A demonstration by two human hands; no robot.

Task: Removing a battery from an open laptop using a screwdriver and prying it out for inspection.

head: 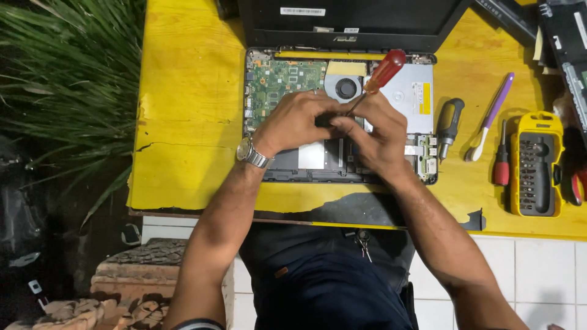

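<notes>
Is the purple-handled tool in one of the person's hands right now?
No, the purple-handled tool lies on the yellow table, while the right hand holds a red-handled screwdriver over the opened laptop.

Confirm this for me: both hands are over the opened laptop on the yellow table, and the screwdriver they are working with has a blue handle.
Not quite. In the head view the screwdriver has a red handle, not blue. The rest holds: left hand and right hand are over the opened laptop on the yellow table.
</notes>
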